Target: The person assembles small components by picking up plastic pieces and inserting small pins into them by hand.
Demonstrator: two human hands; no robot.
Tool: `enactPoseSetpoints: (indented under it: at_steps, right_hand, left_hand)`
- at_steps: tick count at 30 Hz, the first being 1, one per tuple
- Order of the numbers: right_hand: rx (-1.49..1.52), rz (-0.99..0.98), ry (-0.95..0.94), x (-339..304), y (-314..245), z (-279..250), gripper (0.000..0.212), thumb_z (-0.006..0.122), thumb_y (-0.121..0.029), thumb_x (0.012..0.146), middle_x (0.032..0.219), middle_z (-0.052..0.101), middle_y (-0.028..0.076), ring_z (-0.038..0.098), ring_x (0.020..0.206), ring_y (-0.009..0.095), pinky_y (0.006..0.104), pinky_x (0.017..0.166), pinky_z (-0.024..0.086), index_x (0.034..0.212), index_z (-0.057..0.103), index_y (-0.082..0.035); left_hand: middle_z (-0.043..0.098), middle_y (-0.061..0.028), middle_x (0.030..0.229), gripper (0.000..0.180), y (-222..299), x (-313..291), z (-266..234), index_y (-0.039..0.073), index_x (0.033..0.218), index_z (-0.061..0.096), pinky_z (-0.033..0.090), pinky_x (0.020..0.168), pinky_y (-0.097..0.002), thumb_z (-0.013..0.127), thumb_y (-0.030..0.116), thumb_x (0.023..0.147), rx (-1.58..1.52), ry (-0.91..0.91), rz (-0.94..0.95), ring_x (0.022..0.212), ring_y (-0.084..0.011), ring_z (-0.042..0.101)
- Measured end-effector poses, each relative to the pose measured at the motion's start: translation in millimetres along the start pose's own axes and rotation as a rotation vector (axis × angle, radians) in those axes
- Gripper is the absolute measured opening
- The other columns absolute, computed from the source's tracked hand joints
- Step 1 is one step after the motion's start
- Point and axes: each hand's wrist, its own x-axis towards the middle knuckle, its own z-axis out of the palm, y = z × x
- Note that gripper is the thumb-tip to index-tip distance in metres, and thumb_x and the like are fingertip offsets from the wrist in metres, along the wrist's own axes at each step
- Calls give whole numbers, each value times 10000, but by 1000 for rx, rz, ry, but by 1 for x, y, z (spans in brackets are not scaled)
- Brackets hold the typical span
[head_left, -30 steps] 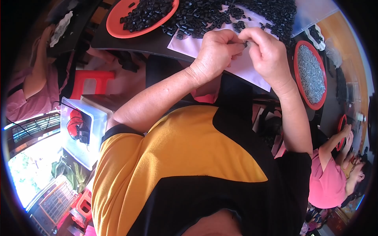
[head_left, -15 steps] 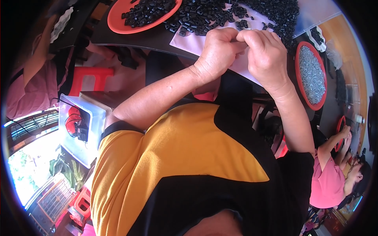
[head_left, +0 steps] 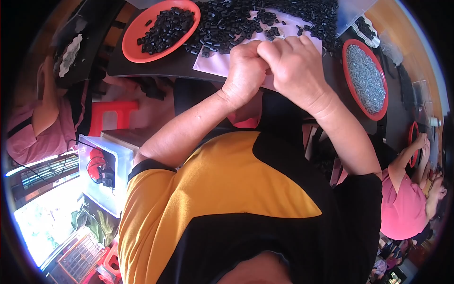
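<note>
My left hand (head_left: 246,71) and my right hand (head_left: 294,68) meet over the near edge of the dark table. Both are closed, with the thumb sides pressed together. Whatever the fingers pinch is hidden behind the knuckles. Beneath them a pale pink cloth (head_left: 208,65) lies on the table. Just beyond the hands, small black plastic pieces (head_left: 227,23) are heaped loosely, partly on the cloth. A few sit apart near a thin ring-like thing, too small to make out.
At the left, a red plate (head_left: 131,43) holds more black pieces. On the right, a red tray (head_left: 346,71) is full of small silvery metal parts (head_left: 366,78). A clear bin (head_left: 111,201) and a red stool (head_left: 113,106) stand left. People in pink sit on both sides.
The whole view has shifted slightly, showing more of the table. My right hand has turned and drawn closer against the left, its knuckles now covering more of the left fingertips.
</note>
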Motion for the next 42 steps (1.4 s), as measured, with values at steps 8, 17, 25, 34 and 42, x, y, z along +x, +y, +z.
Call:
enactPoseSetpoints:
  at_steps: [8,17,25,34,42]
  right_hand:
    - [-85,94,223,-13,-18,19,143,601,-136,737,730,533,47,529,716,224,375,669,367,863,548,-93]
    - [-18,55,370,0,-15,38,199,624,-157,720,732,538,51,526,700,228,367,640,371,891,574,-67]
    - [75,83,539,15,-24,54,200,658,-144,667,677,494,21,526,643,209,346,582,373,842,575,-96]
    - [289,85,451,6,-10,36,312,749,-136,621,700,563,25,581,676,246,363,614,427,879,577,-114]
    - [691,315,332,2,5,16,322,507,158,699,795,675,95,674,727,274,355,609,528,901,633,-59]
  left_hand:
    - [636,-56,737,108,3,0,-1,-51,804,654,476,591,-259,546,-60,797,22,47,34,668,-102,558]
    - [612,-65,887,223,13,0,-7,20,899,635,479,756,-298,415,61,904,-327,130,-249,818,-170,573]
    - [622,-67,859,182,30,-3,-19,3,872,639,481,695,-284,466,60,885,-445,238,-271,768,-162,580]
    - [649,-89,758,49,31,8,-29,-56,814,654,495,585,-266,613,-29,817,-160,40,-319,657,-149,611]
    - [656,-125,718,102,28,2,-18,-60,856,613,488,469,-252,587,27,902,-214,-31,-316,584,-175,626]
